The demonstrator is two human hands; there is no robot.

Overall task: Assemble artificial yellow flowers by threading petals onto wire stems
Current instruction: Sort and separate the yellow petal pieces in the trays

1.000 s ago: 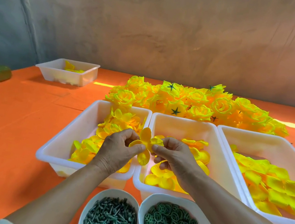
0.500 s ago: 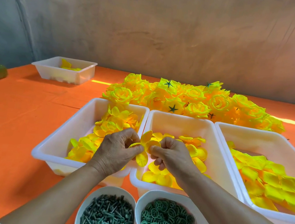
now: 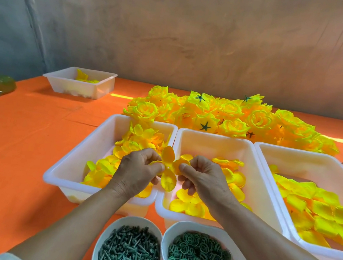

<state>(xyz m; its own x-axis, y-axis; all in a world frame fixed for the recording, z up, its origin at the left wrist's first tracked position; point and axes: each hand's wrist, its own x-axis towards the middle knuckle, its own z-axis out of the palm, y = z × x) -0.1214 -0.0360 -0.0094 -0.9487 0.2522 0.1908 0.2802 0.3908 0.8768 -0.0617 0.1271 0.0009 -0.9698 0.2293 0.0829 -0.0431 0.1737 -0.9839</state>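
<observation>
Plainly, much is done already: a heap of finished yellow flowers (image 3: 233, 118) lies at twelve o'clock beyond three white trays, some turned up to show a green star calyx (image 3: 205, 126). Much is left too, I judge. The left tray (image 3: 95, 147), middle tray (image 3: 212, 145) and right tray (image 3: 306, 165) hold loose petals (image 3: 326, 215), and at six o'clock the bowls of dark stem pegs (image 3: 129, 254) and green ring discs (image 3: 200, 259) look full.

The flower in hand seems barely begun. One four-lobed petal layer (image 3: 168, 169) hangs above the seam between the left and middle trays. The left hand (image 3: 135, 175) pinches its nine o'clock lobe between thumb and curled fingers. The right hand (image 3: 205, 181) pinches the three o'clock lobe likewise, backs of both hands up. Whether a stem passes through its centre I cannot tell.
</observation>
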